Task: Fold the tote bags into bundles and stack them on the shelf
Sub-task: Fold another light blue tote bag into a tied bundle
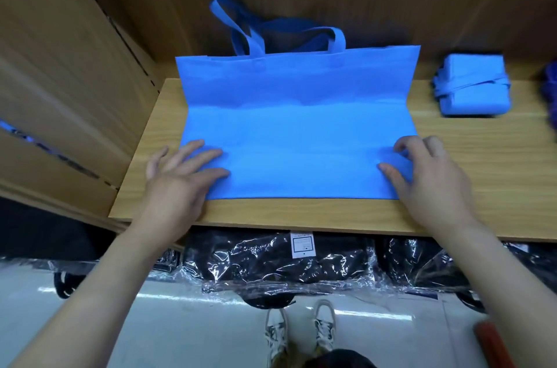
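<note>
- My left hand [177, 177] lies flat on the near left corner of the blue bag [301, 132]. The fingers [208, 153] are straight and spread, pressing the cloth down and gripping nothing.
- My right hand [428, 177] sits on the near right corner. Its thumb lies along the top of the cloth, and the other fingers are bent over the bag's right edge. I cannot tell whether they pinch the edge or only rest on it.
- The bag is spread wide on the wooden shelf [482, 171]. Its near half lies flat, and its far half rises against the back wall.
- The handles [301, 33] stick up behind the bag's top edge, touching the wall.
- A folded blue bundle [473, 87], wrapped with its own straps, sits on the shelf to the right, well apart from the bag.
- Under the shelf lie dark packs [286, 268] in clear plastic, one with a white label [302, 244].
- My shoes [301, 331] stand on the pale floor [180, 322] below.
</note>
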Tool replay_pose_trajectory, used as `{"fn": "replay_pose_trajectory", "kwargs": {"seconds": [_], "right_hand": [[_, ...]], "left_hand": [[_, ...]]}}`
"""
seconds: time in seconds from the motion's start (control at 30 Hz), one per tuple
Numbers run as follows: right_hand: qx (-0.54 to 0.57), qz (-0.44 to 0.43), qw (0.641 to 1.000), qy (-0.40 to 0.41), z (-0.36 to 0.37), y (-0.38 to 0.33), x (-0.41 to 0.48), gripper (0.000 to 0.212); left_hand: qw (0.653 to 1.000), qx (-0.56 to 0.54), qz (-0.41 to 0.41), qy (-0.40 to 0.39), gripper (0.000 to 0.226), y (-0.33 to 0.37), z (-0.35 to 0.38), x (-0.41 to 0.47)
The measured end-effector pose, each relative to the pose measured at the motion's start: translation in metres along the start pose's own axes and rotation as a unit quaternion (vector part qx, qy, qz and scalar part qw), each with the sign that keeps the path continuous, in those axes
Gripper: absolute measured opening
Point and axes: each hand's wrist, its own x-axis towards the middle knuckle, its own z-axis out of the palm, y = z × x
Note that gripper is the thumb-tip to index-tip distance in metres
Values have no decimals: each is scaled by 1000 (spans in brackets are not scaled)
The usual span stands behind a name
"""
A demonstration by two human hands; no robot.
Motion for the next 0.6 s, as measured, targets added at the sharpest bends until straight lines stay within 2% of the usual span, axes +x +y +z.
{"fn": "replay_pose_trajectory", "kwargs": {"seconds": [0.03, 0.1, 0.17, 0.2, 0.27, 0.33, 0.5, 0.57, 0.6], "right_hand": [[-40, -14, 999, 14, -2, -2, 1, 37], [-93, -109, 989, 18, -2, -8, -1, 44], [-83, -219, 970, -68, 3, -7, -7, 40], [-79, -239, 959, -130, 4, -4, -9, 46], [-76, -239, 942, -222, -1, 10, -11, 66], [-65, -250, 934, -248, -13, 25, -11, 74], [-3, -259, 930, -263, -34, 39, -17, 63], [5, -269, 927, -263, -39, 42, -22, 71], [17, -267, 924, -274, -40, 44, -26, 74]], "left_hand": [[999, -12, 19, -42, 37, -2, 1, -1], [991, -64, 19, -115, 44, -7, 2, -5], [983, -87, 17, -158, 57, -11, 0, -8], [981, -86, 21, -172, 64, -13, -3, -8], [978, -94, 36, -185, 74, -17, -10, -10], [974, -105, 50, -192, 77, -20, -19, -15], [973, -121, 87, -178, 82, -26, -30, -35], [972, -174, 46, -152, 81, -25, -37, -40], [965, -220, 0, -144, 74, -23, -43, -41]]}}
